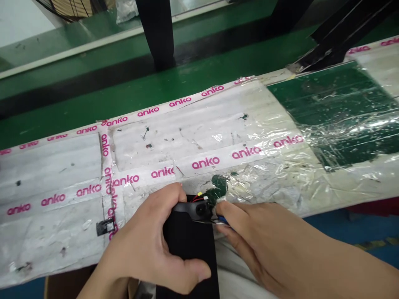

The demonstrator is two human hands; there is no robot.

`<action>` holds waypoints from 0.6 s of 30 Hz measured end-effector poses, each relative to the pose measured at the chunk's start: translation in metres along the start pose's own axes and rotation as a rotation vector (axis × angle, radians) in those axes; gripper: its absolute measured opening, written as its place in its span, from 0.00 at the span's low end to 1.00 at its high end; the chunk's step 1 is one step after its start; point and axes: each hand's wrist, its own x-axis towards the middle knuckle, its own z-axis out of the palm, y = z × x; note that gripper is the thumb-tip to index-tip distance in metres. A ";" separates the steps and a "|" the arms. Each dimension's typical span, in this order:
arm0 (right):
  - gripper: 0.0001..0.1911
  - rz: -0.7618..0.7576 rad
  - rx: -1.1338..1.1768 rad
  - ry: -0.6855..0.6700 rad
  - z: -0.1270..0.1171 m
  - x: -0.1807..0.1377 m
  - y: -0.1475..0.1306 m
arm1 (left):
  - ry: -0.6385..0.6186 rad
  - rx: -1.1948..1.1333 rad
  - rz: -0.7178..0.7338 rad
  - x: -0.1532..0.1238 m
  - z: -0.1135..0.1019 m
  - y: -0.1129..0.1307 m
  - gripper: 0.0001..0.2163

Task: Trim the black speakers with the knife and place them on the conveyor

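My left hand [146, 245] is wrapped round a black oblong device [191, 249] at the near edge of the bench, thumb across its front, fingers over its top end. Red and yellow wires [199, 197] stick out of the device's top, beside a round black fitting [199, 209]. My right hand [262, 245] pinches a small tool with a blue handle [223, 219]; its thin metal tip points left at the device's top end. Most of the tool is hidden by my fingers.
The bench top [202, 133] is covered in white sheet, clear film and tape printed "anko". A small black part [105, 227] lies on it to the left. A green panel [336, 108] shows under film at right. Beyond run a green floor and a black post [157, 33].
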 end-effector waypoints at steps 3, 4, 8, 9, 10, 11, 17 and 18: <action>0.09 -0.001 -0.043 0.002 -0.001 0.000 0.001 | 0.004 0.028 -0.018 0.000 -0.001 0.002 0.26; 0.10 -0.005 -0.070 0.016 0.001 -0.002 0.001 | -0.001 0.025 -0.025 0.000 -0.001 0.003 0.26; 0.19 -0.034 -0.180 0.144 0.008 -0.011 0.001 | -0.028 -0.013 -0.028 0.002 -0.001 0.005 0.25; 0.20 -0.036 -0.211 0.174 0.008 -0.014 0.001 | -0.028 -0.032 -0.026 0.002 0.000 0.005 0.26; 0.20 -0.035 -0.236 0.198 0.008 -0.016 0.001 | -0.027 -0.051 -0.025 0.003 0.000 0.006 0.26; 0.20 -0.032 -0.254 0.212 0.008 -0.018 0.000 | -0.026 -0.068 -0.024 0.004 0.000 0.006 0.26; 0.21 -0.018 -0.229 0.177 0.008 -0.018 -0.001 | -0.040 -0.079 -0.023 0.006 -0.002 0.004 0.26; 0.22 -0.018 -0.225 0.173 0.008 -0.017 0.000 | -0.040 -0.084 -0.021 0.006 -0.002 0.004 0.26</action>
